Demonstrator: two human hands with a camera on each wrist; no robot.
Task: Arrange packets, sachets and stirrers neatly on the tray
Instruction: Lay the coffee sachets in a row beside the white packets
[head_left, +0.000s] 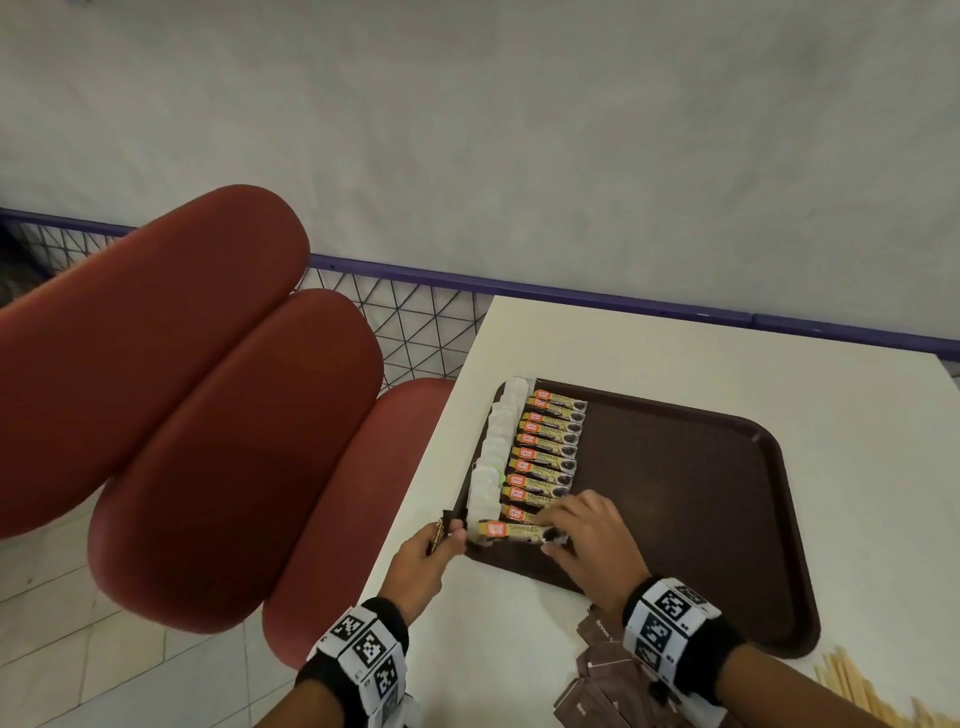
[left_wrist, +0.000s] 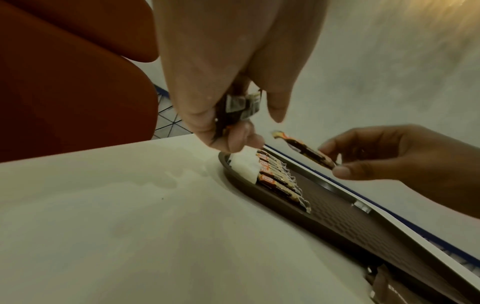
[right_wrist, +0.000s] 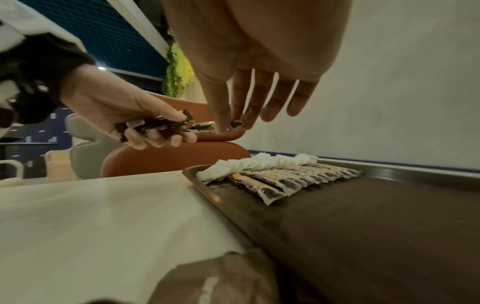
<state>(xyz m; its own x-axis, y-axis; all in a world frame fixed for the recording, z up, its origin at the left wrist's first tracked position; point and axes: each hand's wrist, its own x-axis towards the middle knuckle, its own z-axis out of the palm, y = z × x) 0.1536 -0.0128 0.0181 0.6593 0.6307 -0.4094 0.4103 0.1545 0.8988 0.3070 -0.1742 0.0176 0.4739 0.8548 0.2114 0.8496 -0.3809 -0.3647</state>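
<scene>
A dark brown tray (head_left: 717, 519) lies on the white table (head_left: 675, 353). Along its left side runs a column of white tea bags (head_left: 493, 457) and beside it a row of coffee granule sachets (head_left: 550, 447). My right hand (head_left: 582, 540) pinches one more coffee sachet (head_left: 511, 531) by its end, just above the tray's near left corner; it also shows in the left wrist view as the sachet (left_wrist: 309, 153). My left hand (head_left: 431, 551) grips a small bundle of dark sachets (right_wrist: 155, 125) over the table's left edge, close to the tray.
Brown sugar packets (head_left: 602, 680) lie piled on the table in front of the tray, and wooden stirrers (head_left: 852, 686) at the lower right. Red cushioned seats (head_left: 208, 395) stand left of the table. A purple rail (head_left: 623, 301) with a wire mesh runs behind.
</scene>
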